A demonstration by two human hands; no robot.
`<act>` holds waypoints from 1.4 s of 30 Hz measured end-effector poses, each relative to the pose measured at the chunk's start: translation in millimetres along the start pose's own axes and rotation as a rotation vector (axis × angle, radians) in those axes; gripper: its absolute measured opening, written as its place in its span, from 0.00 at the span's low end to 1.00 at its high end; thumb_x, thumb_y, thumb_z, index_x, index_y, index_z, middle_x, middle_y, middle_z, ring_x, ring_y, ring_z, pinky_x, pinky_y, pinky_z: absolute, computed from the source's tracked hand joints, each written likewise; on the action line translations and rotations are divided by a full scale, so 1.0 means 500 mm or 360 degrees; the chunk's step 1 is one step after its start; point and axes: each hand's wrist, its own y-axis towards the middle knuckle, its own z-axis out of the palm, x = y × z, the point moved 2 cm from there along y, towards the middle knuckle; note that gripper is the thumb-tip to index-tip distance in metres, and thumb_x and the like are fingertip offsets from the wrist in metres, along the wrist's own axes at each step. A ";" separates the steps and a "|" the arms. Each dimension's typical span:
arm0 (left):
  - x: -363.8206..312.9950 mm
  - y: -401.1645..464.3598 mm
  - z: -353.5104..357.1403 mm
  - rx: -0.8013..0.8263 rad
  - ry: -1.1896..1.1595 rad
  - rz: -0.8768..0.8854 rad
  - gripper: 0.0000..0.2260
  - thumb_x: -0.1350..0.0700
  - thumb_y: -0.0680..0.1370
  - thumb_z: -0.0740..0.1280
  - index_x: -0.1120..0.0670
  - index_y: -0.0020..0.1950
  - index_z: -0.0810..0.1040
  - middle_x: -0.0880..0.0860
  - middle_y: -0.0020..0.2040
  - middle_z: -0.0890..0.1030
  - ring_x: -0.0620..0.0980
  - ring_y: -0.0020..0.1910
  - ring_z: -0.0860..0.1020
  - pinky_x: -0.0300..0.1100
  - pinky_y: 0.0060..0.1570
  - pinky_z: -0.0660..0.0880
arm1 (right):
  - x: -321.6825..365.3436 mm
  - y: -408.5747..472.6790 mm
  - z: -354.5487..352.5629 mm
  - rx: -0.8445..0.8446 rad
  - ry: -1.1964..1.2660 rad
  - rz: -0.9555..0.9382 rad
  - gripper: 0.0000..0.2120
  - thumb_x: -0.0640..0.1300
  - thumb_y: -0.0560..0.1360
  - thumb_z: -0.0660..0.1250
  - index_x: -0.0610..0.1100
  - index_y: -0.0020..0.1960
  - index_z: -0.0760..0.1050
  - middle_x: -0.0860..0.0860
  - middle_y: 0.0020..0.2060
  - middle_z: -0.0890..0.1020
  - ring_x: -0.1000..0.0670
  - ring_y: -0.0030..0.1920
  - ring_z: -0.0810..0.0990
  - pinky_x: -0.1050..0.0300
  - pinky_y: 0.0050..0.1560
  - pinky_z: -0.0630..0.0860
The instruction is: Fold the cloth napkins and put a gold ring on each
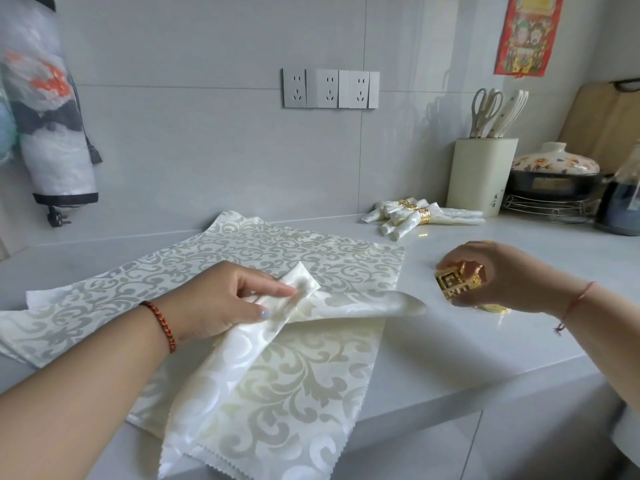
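A cream damask napkin point(263, 386) lies partly folded on top of other flat napkins point(277, 247) on the white counter point(450, 344). My left hand point(221, 299) pinches its bunched folded end, which points right and rises a little off the pile. My right hand point(498, 278) grips a gold ring point(452, 284) with a cut-out pattern, just right of the napkins, and another gold ring point(493, 309) lies under it. Further back lie napkins rolled inside gold rings point(420, 216).
A cream knife holder point(479, 174) with scissors stands at the back right, beside a clay pot point(554, 178) on a wire rack and a wooden board point(606, 123). Wall sockets point(329, 88) sit above the counter. A printed bag holder point(41, 109) hangs at left.
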 end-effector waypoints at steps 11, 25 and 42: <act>0.035 -0.039 -0.045 -0.0076 -0.0079 -0.0033 0.17 0.54 0.66 0.72 0.36 0.50 0.84 0.44 0.58 0.81 0.65 0.59 0.74 0.45 0.55 0.69 | 0.044 0.019 0.066 0.0098 0.0174 0.0122 0.19 0.48 0.62 0.80 0.59 0.45 0.74 0.58 0.41 0.82 0.61 0.41 0.80 0.71 0.40 0.73; 0.013 -0.070 -0.054 -0.0093 -0.0035 0.0056 0.25 0.70 0.73 0.70 0.35 0.46 0.83 0.27 0.47 0.79 0.25 0.50 0.75 0.19 0.47 0.66 | 0.151 0.069 0.091 0.0269 0.0315 0.0013 0.21 0.46 0.60 0.81 0.54 0.47 0.74 0.57 0.44 0.82 0.56 0.46 0.81 0.57 0.52 0.79; -0.005 -0.087 -0.032 -0.0018 0.0125 0.0087 0.23 0.64 0.73 0.72 0.33 0.50 0.82 0.38 0.54 0.81 0.51 0.56 0.78 0.44 0.57 0.71 | 0.305 0.075 0.127 0.0342 0.0258 -0.0299 0.24 0.51 0.62 0.80 0.51 0.54 0.75 0.58 0.47 0.81 0.58 0.49 0.79 0.61 0.53 0.75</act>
